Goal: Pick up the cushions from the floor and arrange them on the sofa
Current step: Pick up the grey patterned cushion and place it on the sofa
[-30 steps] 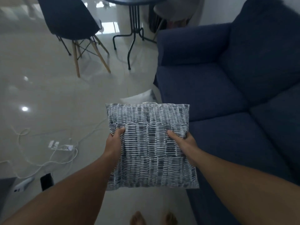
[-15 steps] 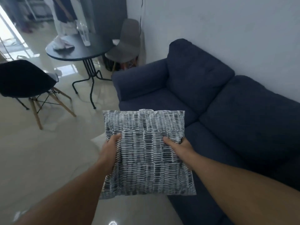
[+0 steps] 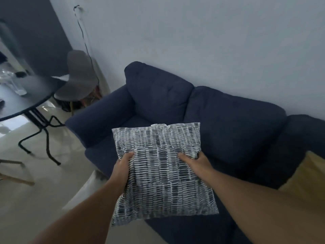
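The sofa (image 3: pixel 123 166) seat near the armrest (image 3: pixel 98 118) lies bare and open, with the two back cushions (image 3: pixel 175 97) walling it off behind. Farther right a yellow cushion (image 3: pixel 306 178) takes up that end of the seat. To the left, the round tabletop (image 3: pixel 26 101) and a grey chair (image 3: pixel 79 81) crowd the floor (image 3: pixel 44 199) beside the armrest.

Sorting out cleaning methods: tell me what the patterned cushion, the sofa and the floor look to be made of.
Patterned cushion: woven fabric, matte, printed dashes; it puckers under both hands.
Sofa: dark blue upholstery cloth, matte, softly creased.
Floor: pale, glossy, probably polished tile or stone; it mirrors the light.
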Demonstrator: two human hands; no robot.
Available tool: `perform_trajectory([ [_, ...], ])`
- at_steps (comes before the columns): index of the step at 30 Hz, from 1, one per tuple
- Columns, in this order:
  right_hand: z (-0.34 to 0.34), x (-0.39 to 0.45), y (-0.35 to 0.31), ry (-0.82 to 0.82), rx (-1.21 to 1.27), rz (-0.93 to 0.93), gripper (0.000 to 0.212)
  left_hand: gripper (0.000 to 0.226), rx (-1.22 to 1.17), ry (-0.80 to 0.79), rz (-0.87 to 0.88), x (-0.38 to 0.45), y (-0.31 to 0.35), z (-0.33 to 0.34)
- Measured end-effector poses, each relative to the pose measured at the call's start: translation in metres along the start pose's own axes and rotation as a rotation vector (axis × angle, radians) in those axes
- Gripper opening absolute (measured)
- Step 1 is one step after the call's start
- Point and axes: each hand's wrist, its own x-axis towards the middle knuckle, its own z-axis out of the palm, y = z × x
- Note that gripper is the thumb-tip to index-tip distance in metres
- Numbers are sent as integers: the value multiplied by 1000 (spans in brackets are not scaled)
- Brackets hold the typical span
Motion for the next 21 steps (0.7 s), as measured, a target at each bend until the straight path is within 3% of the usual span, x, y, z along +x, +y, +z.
perform_trajectory([
  [10,-95,45,0,199,140,-13,96,45,194,-209,54,36,56,125],
  [13,-115,49,5,244,160,-6,113,46,238,-268,50,44,60,153],
  [18,-141,53,21,330,216,27,117,50,301,-345,39,59,65,193],
  [21,-152,62,33,392,211,77,134,42,334,-388,22,74,66,219],
])
